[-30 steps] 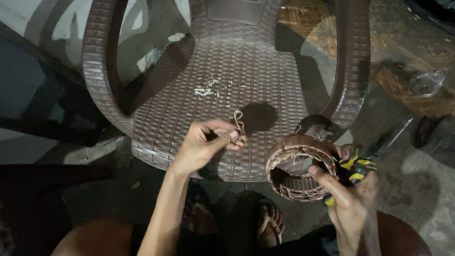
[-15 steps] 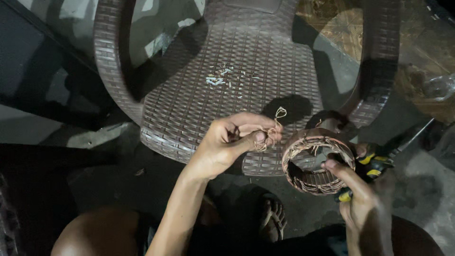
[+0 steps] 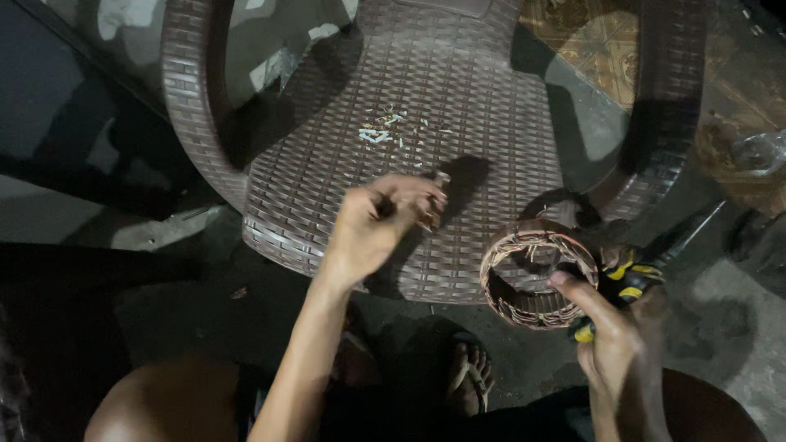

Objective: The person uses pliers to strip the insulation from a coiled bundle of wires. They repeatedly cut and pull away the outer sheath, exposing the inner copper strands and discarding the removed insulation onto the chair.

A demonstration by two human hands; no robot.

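Wound copper coil ring (image 3: 536,278) sits at about 4 o'clock from the frame centre, just off the front edge of the brown woven plastic chair (image 3: 458,106), held up in the air rather than resting on the seat. Our right hand (image 3: 610,340) clamps it from below, thumb pressed on the near rim; the same hand also grips a tool with yellow-and-black handles (image 3: 626,282), its dark end pointing out toward 2 o'clock. We cannot tell what kind of tool it is.

Our left hand (image 3: 381,225) hovers over the front of the seat, near centre frame, fingers curled together and pinched on a short piece of copper wire (image 3: 436,196); the wire end pokes out at the fingertips, blurred. The left hand and coil ring are apart, the ring lying at 4 o'clock from the hand.

Pale scraps (image 3: 381,131) lie scattered on the seat at 12 o'clock from the left hand. The hand's shadow falls on the weave just beside it at 1 o'clock.

A sandalled foot (image 3: 468,372) shows on the dark floor at 6 o'clock, between our forearms. Patterned floor tile (image 3: 594,49) visible past the chair at 1 o'clock.
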